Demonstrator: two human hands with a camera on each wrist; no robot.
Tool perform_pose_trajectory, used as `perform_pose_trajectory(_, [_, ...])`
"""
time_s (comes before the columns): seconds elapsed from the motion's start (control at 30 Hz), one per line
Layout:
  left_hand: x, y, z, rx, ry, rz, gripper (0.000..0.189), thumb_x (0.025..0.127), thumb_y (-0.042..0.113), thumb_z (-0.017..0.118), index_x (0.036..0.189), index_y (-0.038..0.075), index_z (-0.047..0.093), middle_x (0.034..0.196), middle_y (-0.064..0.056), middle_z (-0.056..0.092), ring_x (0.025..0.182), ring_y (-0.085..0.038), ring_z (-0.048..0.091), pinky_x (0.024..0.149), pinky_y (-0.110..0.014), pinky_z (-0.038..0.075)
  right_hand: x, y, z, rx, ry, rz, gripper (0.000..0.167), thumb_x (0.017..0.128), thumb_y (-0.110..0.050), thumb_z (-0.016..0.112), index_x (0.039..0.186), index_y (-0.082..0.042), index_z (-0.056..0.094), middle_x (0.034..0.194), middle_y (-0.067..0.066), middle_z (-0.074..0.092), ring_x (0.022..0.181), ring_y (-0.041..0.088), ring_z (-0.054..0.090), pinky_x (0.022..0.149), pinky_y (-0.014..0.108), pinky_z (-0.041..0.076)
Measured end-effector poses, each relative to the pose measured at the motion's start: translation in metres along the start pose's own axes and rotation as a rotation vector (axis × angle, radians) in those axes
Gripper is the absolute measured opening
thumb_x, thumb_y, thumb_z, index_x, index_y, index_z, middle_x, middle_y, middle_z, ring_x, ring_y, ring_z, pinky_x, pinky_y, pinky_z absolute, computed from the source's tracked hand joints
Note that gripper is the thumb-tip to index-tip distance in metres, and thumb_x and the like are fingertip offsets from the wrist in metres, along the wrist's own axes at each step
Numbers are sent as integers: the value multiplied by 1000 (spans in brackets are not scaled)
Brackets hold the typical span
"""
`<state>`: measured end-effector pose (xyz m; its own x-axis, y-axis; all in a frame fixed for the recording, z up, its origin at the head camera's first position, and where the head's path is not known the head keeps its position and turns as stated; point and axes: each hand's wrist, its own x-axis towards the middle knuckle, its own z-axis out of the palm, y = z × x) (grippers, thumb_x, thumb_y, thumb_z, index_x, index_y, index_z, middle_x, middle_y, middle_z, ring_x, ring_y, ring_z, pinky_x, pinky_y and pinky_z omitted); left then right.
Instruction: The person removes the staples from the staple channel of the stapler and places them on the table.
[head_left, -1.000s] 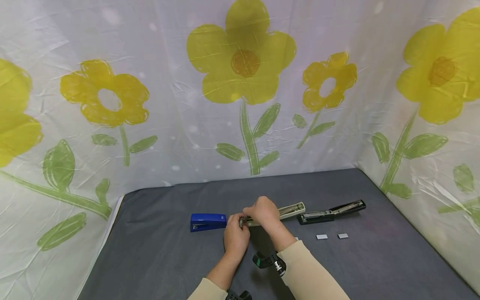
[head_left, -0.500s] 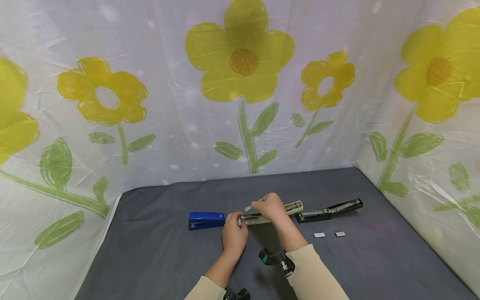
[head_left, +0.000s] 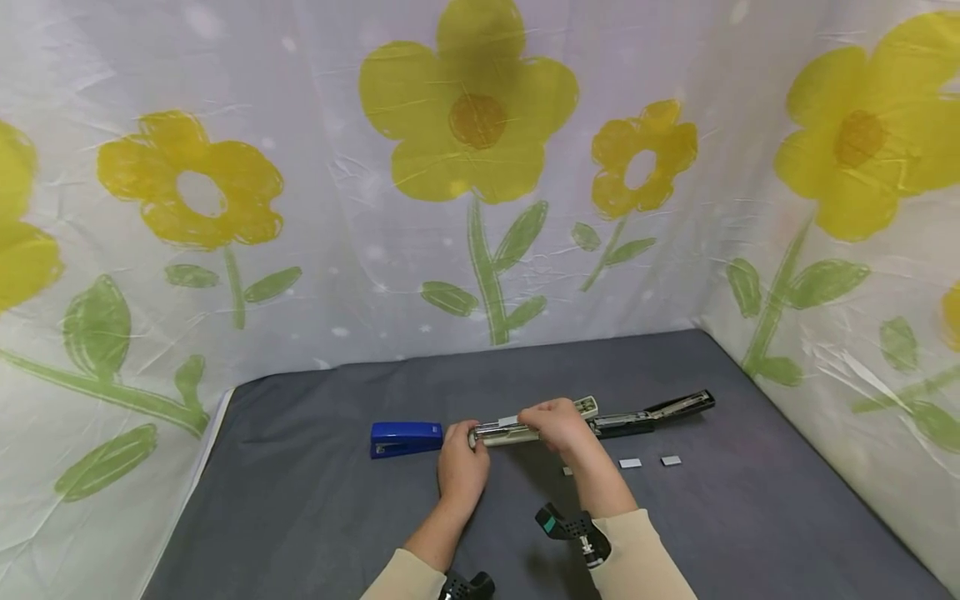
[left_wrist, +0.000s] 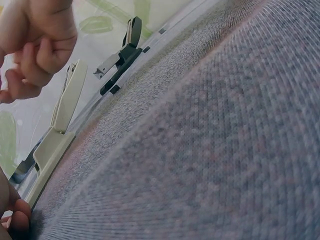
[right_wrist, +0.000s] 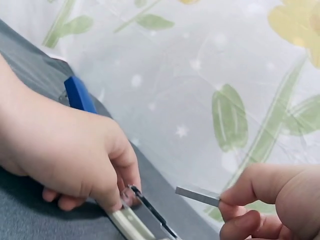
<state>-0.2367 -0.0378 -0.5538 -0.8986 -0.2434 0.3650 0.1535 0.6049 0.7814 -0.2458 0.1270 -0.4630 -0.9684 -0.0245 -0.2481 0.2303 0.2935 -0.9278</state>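
Observation:
A cream stapler (head_left: 491,438) lies opened out flat, its lid swung back to the right. My left hand (head_left: 461,467) grips its left front end, with thumb and fingers on either side in the right wrist view. Above the stapler's metal channel is my right hand (head_left: 561,427), pinching a short grey strip of staples (right_wrist: 197,195) between thumb and forefinger. The strip points left from the fingertips and looks raised clear of the stapler in the right wrist view. My right hand hides part of the stapler's middle.
To the left lies a closed blue stapler (head_left: 406,439). A black stapler (head_left: 622,431), also opened out, lies to the right. Several small staple strips, including one staple strip (head_left: 630,463), rest on the grey cloth (head_left: 315,492) nearer the front. A flowered curtain (head_left: 322,208) encloses the back and sides.
My right hand has moved rightward along the stapler from its front end, and the staple strip in its fingers has come into view. My left hand has kept its grip on the stapler.

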Motion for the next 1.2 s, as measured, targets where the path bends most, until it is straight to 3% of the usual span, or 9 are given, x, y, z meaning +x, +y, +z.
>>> perform_pose_trajectory(0.1, [1, -1, -2, -2, 1, -1, 22, 84, -7, 73, 105, -1, 73, 106, -15, 68, 97, -38, 69, 83, -53, 55, -4, 4, -2, 1, -14, 5, 25, 93, -15, 68, 68, -9, 68, 50, -7, 31, 42, 8, 17, 44, 27, 23])
perform_pose_trajectory(0.27, [2, -3, -2, -7, 0, -4, 23, 84, -6, 73, 106, -2, 73, 106, -16, 68, 97, -39, 69, 83, -54, 55, -8, 15, -1, -15, -19, -25, 41, 90, -14, 69, 55, -16, 46, 49, -8, 25, 44, 10, 15, 43, 26, 19])
perform_pose_trajectory(0.47, [3, -2, -1, -8, 7, -2, 22, 85, -6, 73, 106, -2, 73, 107, -17, 68, 97, -39, 69, 83, -53, 55, -10, 30, 4, 16, 6, -2, 28, 83, -11, 70, 59, -12, 56, 48, -9, 27, 42, 8, 18, 42, 24, 19])
perform_pose_trajectory(0.63, [5, -1, -2, -12, -1, -1, 21, 86, -4, 73, 107, -1, 73, 108, -16, 68, 99, -39, 69, 84, -53, 55, -15, 35, 5, -16, 25, 29, 33, 82, -11, 70, 56, -14, 51, 48, -9, 29, 42, 7, 19, 41, 24, 18])
perform_pose_trajectory(0.8, [5, 1, -3, -14, -14, -15, 21, 88, -3, 72, 109, -1, 73, 111, -16, 68, 100, -39, 69, 86, -54, 55, -20, 41, 5, -42, 13, 54, 17, 83, -11, 71, 68, -6, 68, 49, -9, 30, 42, 6, 18, 41, 22, 17])
perform_pose_trajectory(0.87, [4, 1, -3, -10, -12, -14, 22, 87, -4, 72, 109, -1, 73, 110, -16, 68, 100, -39, 69, 85, -54, 55, -22, 44, 5, -59, 6, 60, 20, 83, -11, 72, 65, -8, 66, 49, -9, 30, 42, 6, 18, 41, 22, 17])
perform_pose_trajectory(1.03, [3, 1, -2, -9, -3, -3, 21, 86, -4, 72, 107, -2, 73, 109, -17, 68, 99, -39, 69, 85, -54, 55, -25, 51, 6, -122, 28, 56, 42, 82, -9, 69, 51, -20, 43, 48, -9, 27, 45, 7, 17, 42, 24, 16])
perform_pose_trajectory(1.2, [0, -1, 0, -14, -14, -11, 20, 88, -3, 72, 108, -1, 73, 110, -16, 68, 101, -39, 68, 87, -53, 54, -27, 54, 6, -199, 78, 28, 42, 82, -8, 70, 49, -16, 46, 50, -8, 32, 49, 11, 25, 47, 26, 25])
